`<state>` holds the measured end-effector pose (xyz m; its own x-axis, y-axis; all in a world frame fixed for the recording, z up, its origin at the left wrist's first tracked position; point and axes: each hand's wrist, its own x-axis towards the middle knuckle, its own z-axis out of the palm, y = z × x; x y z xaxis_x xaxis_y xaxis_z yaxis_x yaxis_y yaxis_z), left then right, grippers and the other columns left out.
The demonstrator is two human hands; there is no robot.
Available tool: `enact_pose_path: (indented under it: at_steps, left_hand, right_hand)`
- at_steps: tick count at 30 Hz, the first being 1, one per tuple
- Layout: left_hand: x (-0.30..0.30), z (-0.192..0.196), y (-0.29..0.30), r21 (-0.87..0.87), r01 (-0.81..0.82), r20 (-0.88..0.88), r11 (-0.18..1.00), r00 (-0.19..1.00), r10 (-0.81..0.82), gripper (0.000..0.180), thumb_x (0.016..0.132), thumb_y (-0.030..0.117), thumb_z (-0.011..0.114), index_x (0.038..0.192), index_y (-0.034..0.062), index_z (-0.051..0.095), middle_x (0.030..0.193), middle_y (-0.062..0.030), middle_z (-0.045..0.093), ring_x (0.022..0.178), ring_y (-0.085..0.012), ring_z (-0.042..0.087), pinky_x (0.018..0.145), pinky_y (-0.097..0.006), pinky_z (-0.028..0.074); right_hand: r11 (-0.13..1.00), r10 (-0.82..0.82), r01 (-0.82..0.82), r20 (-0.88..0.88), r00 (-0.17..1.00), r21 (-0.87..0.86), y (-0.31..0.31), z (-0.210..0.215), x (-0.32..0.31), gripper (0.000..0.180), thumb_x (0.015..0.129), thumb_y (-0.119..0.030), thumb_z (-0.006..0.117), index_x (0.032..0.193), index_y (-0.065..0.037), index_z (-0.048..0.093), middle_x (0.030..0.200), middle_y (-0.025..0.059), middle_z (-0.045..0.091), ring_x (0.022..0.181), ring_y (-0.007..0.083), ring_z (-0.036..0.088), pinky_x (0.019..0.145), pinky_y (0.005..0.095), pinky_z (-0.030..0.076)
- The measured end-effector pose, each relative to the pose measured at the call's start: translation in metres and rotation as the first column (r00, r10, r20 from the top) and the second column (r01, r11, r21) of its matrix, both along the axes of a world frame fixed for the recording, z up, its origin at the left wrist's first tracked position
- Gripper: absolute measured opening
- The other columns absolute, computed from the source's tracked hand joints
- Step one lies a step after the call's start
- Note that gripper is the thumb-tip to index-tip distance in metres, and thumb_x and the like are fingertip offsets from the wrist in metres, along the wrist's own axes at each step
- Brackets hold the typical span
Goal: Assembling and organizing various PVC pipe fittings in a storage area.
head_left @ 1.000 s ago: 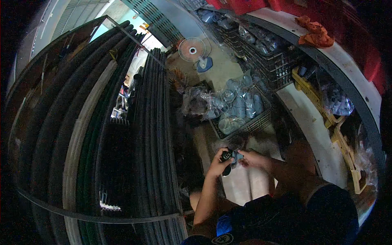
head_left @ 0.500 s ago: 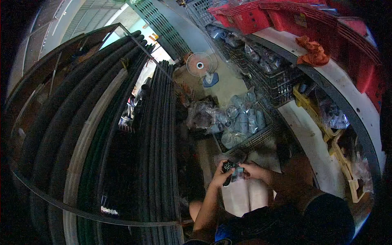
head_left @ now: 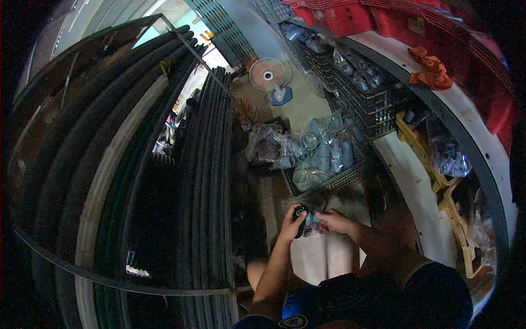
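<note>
Above my lap, my left hand [head_left: 290, 223] is closed around a small black object [head_left: 299, 214] with pale markings, whose kind I cannot make out. My right hand [head_left: 334, 221] is just to its right, fingers pinched together at a small grey-blue piece [head_left: 310, 218]. Shiny clear plastic seems to show around that piece, but blur and the fingers hide what is gripped. Beyond both hands, a dark plastic crate [head_left: 334, 185] holds several grey pipe fittings [head_left: 324, 156], some in clear bags. Another clear plastic bag [head_left: 263, 147] bulges beside the crate's left side.
Long dark pipes [head_left: 205, 181] fill a metal rack [head_left: 164, 290] on the left. A fan [head_left: 267, 75] stands on the floor ahead. On the right are stacked black crates [head_left: 378, 112], a curved-looking shelf [head_left: 476, 104] with an orange cloth [head_left: 430, 68], red bins [head_left: 405, 24] and yellow crates [head_left: 424, 153].
The whole view has shifted slightly. The black object has turned in my left hand and stands more upright. My right hand has moved a little, with its fingers nearer the grey-blue piece.
</note>
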<state>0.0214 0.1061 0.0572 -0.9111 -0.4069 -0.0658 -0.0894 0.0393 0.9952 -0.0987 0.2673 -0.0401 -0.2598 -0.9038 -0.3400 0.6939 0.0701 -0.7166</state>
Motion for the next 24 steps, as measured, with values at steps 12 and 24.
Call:
enact_pose_path:
  at_steps: [12, 24]
  left_hand:
    - [-0.012, -0.027, -0.027, -0.326, -0.177, -0.190, 0.928, 0.974, 0.119, 0.023, 0.086, 0.018, 0.070, 0.104, 0.0039, 0.064, 0.102, -0.0074, 0.065, 0.101, -0.0209, 0.059, 0.092, -0.033, 0.045]
    - [0.002, -0.004, -0.096, 0.751, -0.562, -0.196, 0.346, 0.311, 0.930, 0.033, 0.091, 0.022, 0.061, 0.120, 0.0067, 0.054, 0.106, -0.0082, 0.059, 0.097, -0.0231, 0.058, 0.085, -0.036, 0.048]
  right_hand:
    - [0.993, -0.091, 0.114, -0.524, 0.847, 0.012, 0.001, 0.061, -0.002, 0.019, 0.095, -0.025, 0.062, 0.101, -0.006, 0.059, 0.080, 0.0008, 0.060, 0.063, 0.0096, 0.055, 0.056, 0.0253, 0.043]
    - [0.831, -0.124, 0.515, -0.832, 0.541, 0.210, -0.010, 0.006, -0.076, 0.024, 0.086, -0.018, 0.070, 0.102, -0.003, 0.061, 0.084, 0.0041, 0.061, 0.078, 0.0191, 0.063, 0.072, 0.0384, 0.053]
